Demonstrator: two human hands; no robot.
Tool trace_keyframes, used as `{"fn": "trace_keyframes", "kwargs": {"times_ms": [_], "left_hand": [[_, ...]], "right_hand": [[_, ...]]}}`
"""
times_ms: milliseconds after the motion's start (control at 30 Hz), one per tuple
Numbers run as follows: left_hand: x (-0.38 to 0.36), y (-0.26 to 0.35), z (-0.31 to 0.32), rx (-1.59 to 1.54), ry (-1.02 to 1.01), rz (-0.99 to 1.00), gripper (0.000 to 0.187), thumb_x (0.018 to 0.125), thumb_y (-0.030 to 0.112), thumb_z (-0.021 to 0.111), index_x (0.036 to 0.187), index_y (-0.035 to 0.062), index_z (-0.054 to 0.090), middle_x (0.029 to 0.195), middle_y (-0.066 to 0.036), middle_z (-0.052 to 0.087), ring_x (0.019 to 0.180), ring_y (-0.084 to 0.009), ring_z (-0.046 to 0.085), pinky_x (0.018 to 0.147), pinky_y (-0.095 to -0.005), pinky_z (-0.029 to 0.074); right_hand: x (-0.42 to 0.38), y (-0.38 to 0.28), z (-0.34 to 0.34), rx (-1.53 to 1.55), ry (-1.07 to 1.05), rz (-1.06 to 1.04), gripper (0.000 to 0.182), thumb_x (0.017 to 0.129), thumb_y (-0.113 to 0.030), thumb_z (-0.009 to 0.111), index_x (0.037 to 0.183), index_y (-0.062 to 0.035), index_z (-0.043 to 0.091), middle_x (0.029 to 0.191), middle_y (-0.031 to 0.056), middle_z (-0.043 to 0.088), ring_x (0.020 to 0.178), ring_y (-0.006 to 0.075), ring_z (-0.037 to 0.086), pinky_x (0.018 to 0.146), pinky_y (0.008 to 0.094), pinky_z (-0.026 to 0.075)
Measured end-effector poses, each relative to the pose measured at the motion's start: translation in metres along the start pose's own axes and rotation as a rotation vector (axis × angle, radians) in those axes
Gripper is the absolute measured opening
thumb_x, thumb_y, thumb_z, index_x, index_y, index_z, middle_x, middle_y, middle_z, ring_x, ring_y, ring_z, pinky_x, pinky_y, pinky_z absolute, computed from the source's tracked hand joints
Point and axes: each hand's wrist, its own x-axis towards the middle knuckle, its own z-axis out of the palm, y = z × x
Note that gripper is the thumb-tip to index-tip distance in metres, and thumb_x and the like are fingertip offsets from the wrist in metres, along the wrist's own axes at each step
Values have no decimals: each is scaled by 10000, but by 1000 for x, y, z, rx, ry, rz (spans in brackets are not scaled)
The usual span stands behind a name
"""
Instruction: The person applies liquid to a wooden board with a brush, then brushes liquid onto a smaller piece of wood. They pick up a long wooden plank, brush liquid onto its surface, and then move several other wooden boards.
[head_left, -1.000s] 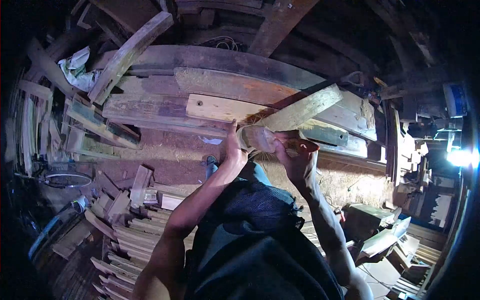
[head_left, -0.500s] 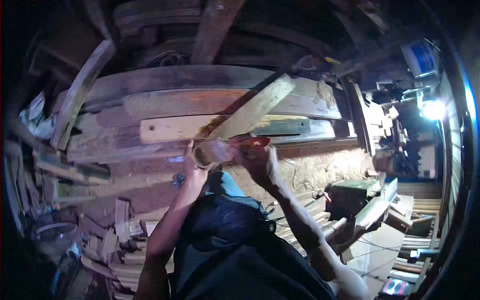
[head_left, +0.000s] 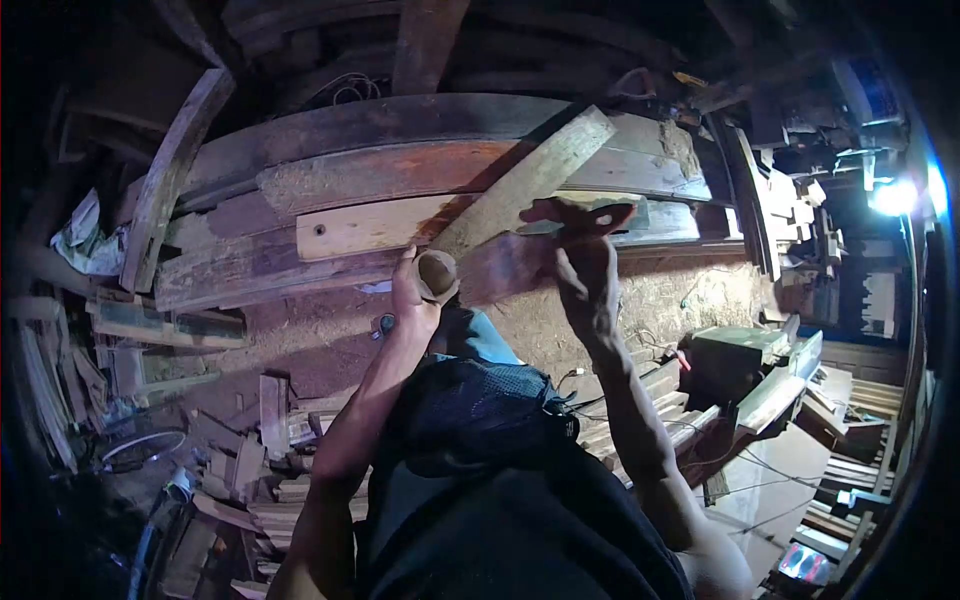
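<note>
A pale wooden board (head_left: 530, 180) lies slanted across the workbench planks, its near end reaching toward my body. My left hand (head_left: 413, 300) is closed around that near end, thumb up along its side, and the blunt end face shows beside the palm. Off to the right, my right hand (head_left: 588, 275) is closed on a dark reddish tool (head_left: 575, 215) with a hole through one end; its exact kind I cannot tell. A flat purplish surface (head_left: 508, 265) shows between the two hands. Under the slanted board lies a light yellowish plank (head_left: 350, 228) with a dark hole near its left end.
Long weathered planks (head_left: 350, 140) form the bench. An upright timber (head_left: 175, 180) stands at its left. Sawdust covers the ground (head_left: 310, 325) in front. Stacked wood offcuts (head_left: 270, 415) lie by my legs, a dark box (head_left: 735, 350) stands right, and a bright lamp (head_left: 893, 197) shines beyond.
My right hand with the reddish tool has moved right and away from the board's near end. My left hand stays at the board's end; the whole view has shifted slightly.
</note>
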Motion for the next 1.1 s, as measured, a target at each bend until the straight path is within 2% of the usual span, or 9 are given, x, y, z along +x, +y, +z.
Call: {"fn": "trace_keyframes", "kwargs": {"times_ms": [100,267,333,433,533,567,767,967,1100], "left_hand": [[-14,0,17,-79,102,-6,391,900,429,549,1095,92,577,1037,-92,645,897,-245,654,740,-445,560],[-22,1,25,-137,129,27,295,892,403,577,996,128,600,931,-53,652,828,-222,635,712,-448,553],[-23,1,26,-76,141,46,461,934,481,454,1114,75,579,1069,-85,643,1001,-247,623,856,-472,529],[-15,-5,15,-119,99,107,500,941,519,400,1119,87,577,1063,-82,640,975,-236,624,866,-486,511],[-13,-7,14,-156,184,114,517,940,542,374,1114,100,575,1051,-73,633,944,-228,622,845,-482,503],[-6,-10,4,-141,133,109,504,937,543,366,1101,114,572,1028,-74,630,918,-223,623,790,-443,515],[11,-23,-14,-202,-97,291,536,958,509,325,1025,42,578,921,-97,644,889,-232,633,800,-397,502],[22,-29,-31,-247,-60,325,446,987,430,311,1104,72,549,1108,-130,606,1039,-237,589,916,-406,464],[8,-28,-22,-247,-45,327,427,979,387,309,1083,58,561,1038,-108,626,997,-231,609,908,-394,473]], "right_hand": [[1,19,-14,75,4,58,223,925,-112,595,1091,34,563,987,73,648,851,123,592,782,272,479],[12,-5,1,11,-141,156,227,852,-17,632,1063,56,596,939,124,685,842,180,678,743,290,561],[9,-10,9,-2,-192,157,243,834,-4,641,1064,62,599,933,129,690,824,190,690,724,292,576],[0,-7,20,17,-237,125,271,826,-79,691,1052,49,614,877,116,695,745,168,694,642,266,572],[-7,-8,35,-582,-187,-169,249,781,-192,758,864,-6,614,806,120,675,690,226,684,591,311,535],[-7,3,43,-612,-115,-314,286,757,-226,779,872,-32,602,790,120,657,682,260,667,580,345,522],[-14,5,69,-726,-233,-201,316,816,-297,722,933,-37,587,840,133,667,720,281,678,621,355,536],[-6,-3,74,-754,-275,-203,345,839,-313,686,980,-29,552,849,177,654,747,335,668,629,379,528],[-10,3,80,-613,-237,-175,347,844,-291,687,1015,-26,543,816,195,659,720,352,669,627,384,529]]}}
